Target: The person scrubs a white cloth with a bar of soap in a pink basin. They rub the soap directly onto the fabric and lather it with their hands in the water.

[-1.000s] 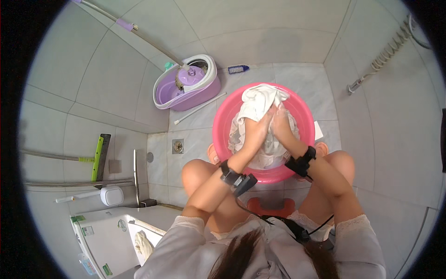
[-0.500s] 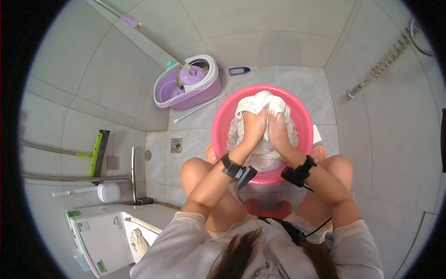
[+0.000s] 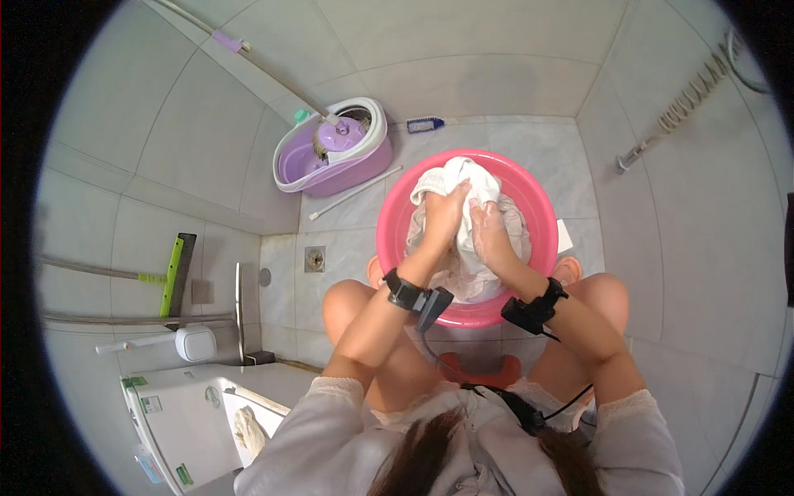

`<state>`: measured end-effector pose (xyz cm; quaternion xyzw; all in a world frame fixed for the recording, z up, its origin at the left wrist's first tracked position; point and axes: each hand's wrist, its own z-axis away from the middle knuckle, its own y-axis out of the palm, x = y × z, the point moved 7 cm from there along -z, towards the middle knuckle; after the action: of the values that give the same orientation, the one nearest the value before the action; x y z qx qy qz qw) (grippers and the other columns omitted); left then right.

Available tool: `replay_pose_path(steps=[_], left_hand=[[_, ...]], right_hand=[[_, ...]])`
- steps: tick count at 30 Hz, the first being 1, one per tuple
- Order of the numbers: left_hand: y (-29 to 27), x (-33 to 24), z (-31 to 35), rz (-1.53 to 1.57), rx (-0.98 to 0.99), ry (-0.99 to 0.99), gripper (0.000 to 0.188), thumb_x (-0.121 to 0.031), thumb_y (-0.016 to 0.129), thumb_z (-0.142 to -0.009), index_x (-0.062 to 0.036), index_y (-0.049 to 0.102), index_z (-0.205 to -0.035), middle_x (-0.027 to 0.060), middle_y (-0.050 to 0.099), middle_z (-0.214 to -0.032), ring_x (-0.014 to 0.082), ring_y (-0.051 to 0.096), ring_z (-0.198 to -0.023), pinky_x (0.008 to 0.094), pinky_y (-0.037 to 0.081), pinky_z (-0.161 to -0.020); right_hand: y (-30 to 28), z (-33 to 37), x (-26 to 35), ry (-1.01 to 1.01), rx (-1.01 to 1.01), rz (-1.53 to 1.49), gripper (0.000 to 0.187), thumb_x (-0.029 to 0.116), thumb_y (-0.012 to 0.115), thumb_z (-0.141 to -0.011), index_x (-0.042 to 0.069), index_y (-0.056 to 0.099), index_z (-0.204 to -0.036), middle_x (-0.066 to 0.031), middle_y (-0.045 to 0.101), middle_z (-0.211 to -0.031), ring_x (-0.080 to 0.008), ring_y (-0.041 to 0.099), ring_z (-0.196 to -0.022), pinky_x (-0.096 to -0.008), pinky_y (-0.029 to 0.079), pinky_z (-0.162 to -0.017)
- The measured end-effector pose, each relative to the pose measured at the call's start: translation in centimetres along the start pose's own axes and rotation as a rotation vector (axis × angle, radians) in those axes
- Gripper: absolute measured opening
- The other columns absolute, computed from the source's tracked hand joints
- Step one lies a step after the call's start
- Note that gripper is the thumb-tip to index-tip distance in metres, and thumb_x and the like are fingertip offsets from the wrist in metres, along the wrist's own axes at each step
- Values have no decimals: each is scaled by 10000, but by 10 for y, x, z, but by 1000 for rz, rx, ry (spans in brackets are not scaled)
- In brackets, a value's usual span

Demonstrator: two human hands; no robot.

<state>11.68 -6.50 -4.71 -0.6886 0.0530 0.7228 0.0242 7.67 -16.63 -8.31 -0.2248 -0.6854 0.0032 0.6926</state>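
Observation:
In front of me, between my knees, a round pink basin [image 3: 543, 223] rests on the tiled floor. Bunched up in it is a wet white cloth [image 3: 473, 174], some kind of garment or towel whose kind I cannot make out. My left hand [image 3: 445, 213] is closed on the cloth's left side. Facing it, my right hand [image 3: 490, 231] grips the right side, wet and a little sudsy. More pale, soaked fabric [image 3: 517, 221] lies beneath and around both hands. Part of the fingers is hidden in the folds.
At the back left stands a purple mop bucket [image 3: 372, 159] with a mop [image 3: 289, 81] in it. A blue scrubbing brush [image 3: 425, 125], a white stick [image 3: 356, 193] and a floor drain [image 3: 314, 259] are nearby. A green squeegee [image 3: 175, 277] is on the left; a coiled hose [image 3: 691, 97] hangs right.
Both hands have shifted slightly, with the right hand turning and sliding down along the cloth. The white cloth's bunched top has moved a little left, uncovering more pale fabric at the right.

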Motion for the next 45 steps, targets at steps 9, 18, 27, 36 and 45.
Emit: replay_pose_path(steps=[9,18,27,36,45], left_hand=[[-9,-34,5,496,345,-336,326,-187,550,-859,8,495,-1115,69,559,-1043,158,557,-919,280,454,-765],[-17,-63,12,-21,359,132,400,-192,559,-854,52,470,-1159,86,535,-1115,162,495,-1023,299,378,-888],[-23,-13,-4,-201,171,122,342,-271,491,-897,17,517,-1080,112,606,-986,220,571,-895,329,430,-779],[17,-27,36,-827,-51,434,194,-143,480,-834,22,443,-929,266,562,-677,432,556,-649,497,425,-573],[17,-4,19,-913,36,244,206,-145,465,-822,15,429,-948,257,563,-666,429,559,-647,511,415,-544]], right_hand=[[-9,-9,51,137,456,-515,461,205,563,-856,-9,419,-1237,-70,521,-1145,-144,492,-1038,-274,385,-886],[-13,-17,41,347,336,-886,397,94,624,-789,-24,499,-1147,-93,575,-1070,-169,556,-964,-287,440,-835],[-15,-7,53,143,272,-637,402,175,636,-799,-21,520,-1130,-88,555,-1087,-165,515,-1009,-282,393,-880],[-8,22,11,744,-41,-369,327,286,532,-879,-30,602,-921,-74,605,-892,-142,552,-828,-265,433,-738],[-17,18,29,553,-45,-218,520,421,484,-878,-74,588,-1000,-113,613,-884,-183,552,-874,-281,409,-785]])
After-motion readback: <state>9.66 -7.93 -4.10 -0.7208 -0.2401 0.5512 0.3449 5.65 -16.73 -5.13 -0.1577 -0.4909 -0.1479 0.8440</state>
